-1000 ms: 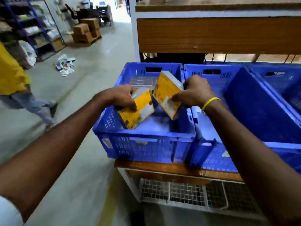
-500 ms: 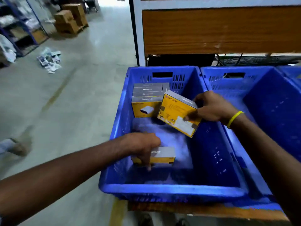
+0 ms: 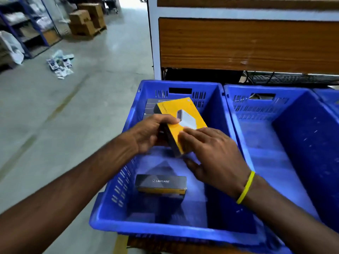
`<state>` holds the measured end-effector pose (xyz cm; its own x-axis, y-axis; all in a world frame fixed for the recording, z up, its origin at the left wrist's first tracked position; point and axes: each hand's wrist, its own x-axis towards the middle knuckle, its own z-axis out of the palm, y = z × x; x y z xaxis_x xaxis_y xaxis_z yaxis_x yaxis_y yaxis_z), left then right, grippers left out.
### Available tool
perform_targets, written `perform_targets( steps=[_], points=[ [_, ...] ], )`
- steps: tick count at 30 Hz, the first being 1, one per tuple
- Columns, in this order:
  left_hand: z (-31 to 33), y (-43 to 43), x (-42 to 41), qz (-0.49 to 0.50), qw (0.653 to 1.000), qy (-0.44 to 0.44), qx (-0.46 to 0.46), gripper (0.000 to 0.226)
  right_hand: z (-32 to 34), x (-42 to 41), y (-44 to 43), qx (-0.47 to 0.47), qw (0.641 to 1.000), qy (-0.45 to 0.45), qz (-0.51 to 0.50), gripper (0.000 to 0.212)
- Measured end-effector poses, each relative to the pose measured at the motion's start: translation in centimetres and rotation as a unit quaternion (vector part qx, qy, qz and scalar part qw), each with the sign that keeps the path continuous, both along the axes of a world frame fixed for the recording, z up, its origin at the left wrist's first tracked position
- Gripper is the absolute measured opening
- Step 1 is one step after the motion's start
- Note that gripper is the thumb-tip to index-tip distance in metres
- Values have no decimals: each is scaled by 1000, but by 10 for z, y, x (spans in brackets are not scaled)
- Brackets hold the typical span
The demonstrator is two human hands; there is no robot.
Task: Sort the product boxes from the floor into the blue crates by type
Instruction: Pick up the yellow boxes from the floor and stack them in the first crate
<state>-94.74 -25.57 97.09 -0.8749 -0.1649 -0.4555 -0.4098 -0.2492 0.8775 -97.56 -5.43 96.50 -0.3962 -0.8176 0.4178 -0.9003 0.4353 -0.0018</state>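
Observation:
Over the left blue crate (image 3: 108,222) I hold a yellow product box (image 3: 183,116), tilted, its yellow face up. My left hand (image 3: 152,132) grips its left edge with the thumb on top. My right hand (image 3: 212,153) grips its near right corner, fingers across the top and thumb below. A second yellow box (image 3: 161,184) stands on the crate floor near the front, its dark "LAPCARE" side up. A row of like boxes (image 3: 151,107) stands at the crate's far left, mostly hidden behind the held box.
A second blue crate (image 3: 275,129) sits to the right, a third just beyond it at the frame edge. A wooden shelf board (image 3: 247,44) hangs above the crates. Loose packets (image 3: 60,65) lie on the concrete floor to the left, with cartons and racks further back.
My left hand let go of the box it set on the crate floor and rose to the box in my right hand. Both hands now hold that box, turned flatter.

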Motion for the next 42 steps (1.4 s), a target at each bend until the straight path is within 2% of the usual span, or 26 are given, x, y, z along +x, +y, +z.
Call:
perform_targets(
  steps=[2, 3, 6, 8, 10, 11, 13, 15, 18, 20, 23, 26, 28, 30, 31, 33, 36, 37, 39, 42],
  points=[
    [5, -13, -1, -30, 998, 22, -55, 33, 11, -7, 13, -26, 993, -118, -2, 64],
    [11, -18, -1, -55, 994, 39, -85, 29, 18, -13, 18, -61, 986, -155, -24, 63],
    [32, -31, -5, -153, 962, 78, -213, 22, 36, -44, 22, -172, 961, -197, -91, 62],
    [45, -28, -13, -238, 919, 99, -300, 28, 47, -59, 20, -157, 958, -220, -100, 81],
    [59, -19, -27, -331, 853, 119, -385, 29, 53, -67, 17, -80, 954, -270, -105, 99],
    [66, -13, -34, -362, 822, 127, -421, 31, 54, -68, 15, -37, 949, -291, -111, 100],
    [79, 0, -52, -395, 785, 143, -456, 34, 51, -68, 11, 8, 938, -322, -124, 82],
    [91, 11, -67, -403, 768, 156, -473, 44, 46, -64, 8, -12, 927, -344, -148, 61],
    [101, 24, -87, -417, 739, 175, -500, 56, 36, -60, 7, -46, 919, -327, -214, 48],
    [100, 27, -97, -378, 733, 212, -525, 61, 31, -56, 8, -85, 906, -318, -266, 42],
    [87, 17, -107, -270, 733, 252, -571, 65, 20, -51, 11, -138, 876, -315, -338, 35],
    [65, -10, -109, -221, 716, 186, -635, 64, 2, -47, 2, -164, 869, -284, -370, 32],
    [50, -27, -104, -238, 707, 94, -659, 46, -8, -48, -14, -157, 874, -278, -367, 28],
    [39, -31, -92, -343, 678, -13, -650, 27, -16, -54, -33, -139, 869, -301, -368, 22],
    [32, -29, -83, -410, 657, -60, -630, 27, -19, -58, -43, -134, 865, -312, -370, 16],
    [18, -20, -61, -512, 609, -133, -592, 37, -30, -67, -60, -145, 850, -332, -381, 15],
    [-3, -7, -31, -567, 547, -175, -590, 51, -51, -80, -74, -185, 814, -371, -406, 24],
    [-8, -4, -23, -572, 539, -182, -591, 55, -59, -84, -78, -195, 801, -386, -414, 24],
    [-15, 1, -10, -574, 543, -196, -580, 65, -74, -91, -82, -203, 777, -419, -424, 27],
    [-27, 2, 5, -566, 559, -207, -570, 72, -94, -97, -89, -193, 766, -455, -412, 27]
  ],
)
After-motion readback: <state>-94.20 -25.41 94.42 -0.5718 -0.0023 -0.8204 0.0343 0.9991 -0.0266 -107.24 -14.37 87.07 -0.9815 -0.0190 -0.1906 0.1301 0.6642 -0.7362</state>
